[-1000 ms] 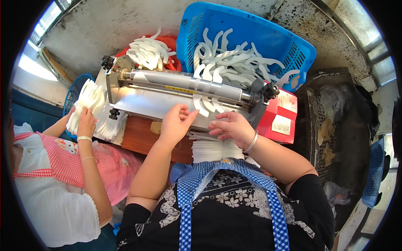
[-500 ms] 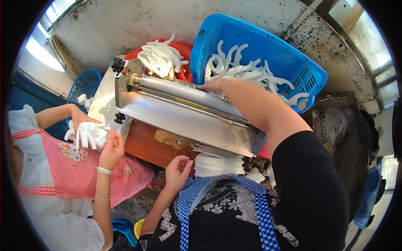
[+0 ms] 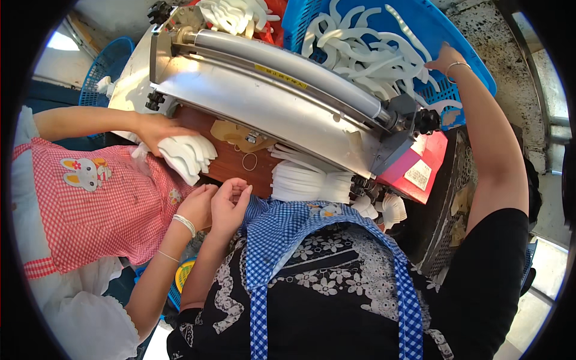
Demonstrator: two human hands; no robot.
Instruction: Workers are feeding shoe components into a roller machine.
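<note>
Over the right side of the blue basket (image 3: 480, 60), my right hand (image 3: 449, 60) has its fingers closed at the end of a long white curved strip (image 3: 409, 31). Many similar strips (image 3: 360, 51) lie heaped in that basket. My left hand (image 3: 228, 207) is loosely curled in front of my apron, thumb apart from the fingers, with nothing visible in it. Beside it on the left is a co-worker's hand (image 3: 198, 207); that person's other hand (image 3: 159, 133) holds a bunch of white strips (image 3: 187, 156). Near my left hand, a neat stack of strips (image 3: 309, 183) sits against my apron.
A metal roller machine (image 3: 258, 99) with black knobs and a red end housing (image 3: 417, 162) spans the middle. Behind it are more strips (image 3: 237, 15) on red plastic. A rubber band (image 3: 249, 161) lies on the brown board (image 3: 222, 168). Another blue basket (image 3: 105, 72) stands far left.
My right hand has moved right, from behind the roller to the basket's right side. My left hand has come closer to the co-worker's hand. The view has shifted, and the co-worker's bunch is lower.
</note>
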